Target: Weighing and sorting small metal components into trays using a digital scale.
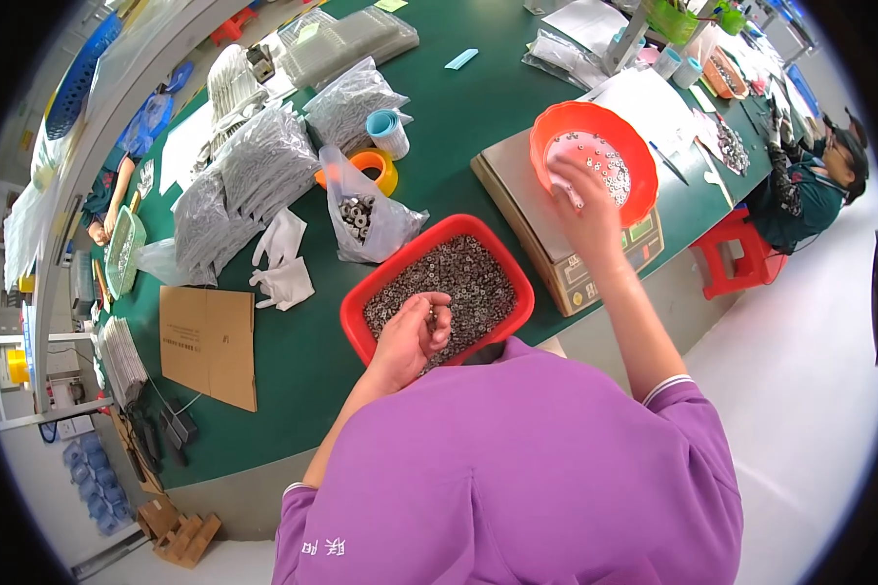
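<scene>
Many small metal nuts (pixel 458 273) fill a red rectangular tub (pixel 354 310), over which the left hand (pixel 415 336) is loosely curled around what look like a few nuts. The right hand (pixel 585 190), its fingers extended and slightly parted, reaches into an orange-red scalloped bowl (pixel 644 161) with scattered nuts; whether it touches any is unclear. That bowl rests on a platform scale (pixel 517 200). White gloves (pixel 283 268) and a cardboard sheet (pixel 208 341) lie on the green table (pixel 307 390). At right, a co-worker (pixel 800 210) sits on a red stool (pixel 732 255).
</scene>
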The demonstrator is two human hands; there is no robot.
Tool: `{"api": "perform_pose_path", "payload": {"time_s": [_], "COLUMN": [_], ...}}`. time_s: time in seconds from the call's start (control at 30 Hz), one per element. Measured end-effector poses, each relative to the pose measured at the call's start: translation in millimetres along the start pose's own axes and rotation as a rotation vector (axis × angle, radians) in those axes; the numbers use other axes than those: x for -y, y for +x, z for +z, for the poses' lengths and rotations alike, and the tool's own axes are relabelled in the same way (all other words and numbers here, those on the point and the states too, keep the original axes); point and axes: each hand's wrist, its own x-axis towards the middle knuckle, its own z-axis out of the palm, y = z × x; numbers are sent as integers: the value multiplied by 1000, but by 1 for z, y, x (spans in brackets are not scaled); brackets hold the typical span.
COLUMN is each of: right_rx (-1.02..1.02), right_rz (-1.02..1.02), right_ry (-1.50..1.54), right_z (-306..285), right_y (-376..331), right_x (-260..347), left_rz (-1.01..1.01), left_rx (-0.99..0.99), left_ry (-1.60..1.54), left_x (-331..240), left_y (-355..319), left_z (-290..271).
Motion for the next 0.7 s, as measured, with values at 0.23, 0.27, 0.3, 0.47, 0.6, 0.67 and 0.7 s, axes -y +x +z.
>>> {"api": "perform_pose_path", "payload": {"time_s": [0.23, 0.27, 0.3, 0.47, 0.6, 0.67, 0.7], "right_rx": [714, 802, 890, 857, 796, 811, 793], "right_rz": [999, 975, 948, 1050, 1095, 1070, 1077], "right_ry": [1508, 1608, 1705, 1739, 1757, 1775, 1815], "right_z": [84, 85, 86, 84, 88, 89, 88], "right_y": [-85, -91, -95, -95, -100, -102, -102], "right_x": [49, 49, 50, 59, 54, 53, 54], "left_rz": [-20, -5, 10, 56, 73, 101, 127], "left_rx": [65, 60, 56, 58, 60, 69, 78], "left_ry": [112, 185, 258, 477, 537, 514, 492], "left_x": [0, 0, 0, 4, 5, 7, 8], "left_y": [1, 0, 0, -1, 2, 2, 2], "left_z": [2, 6, 9, 5, 5, 5, 5]}}
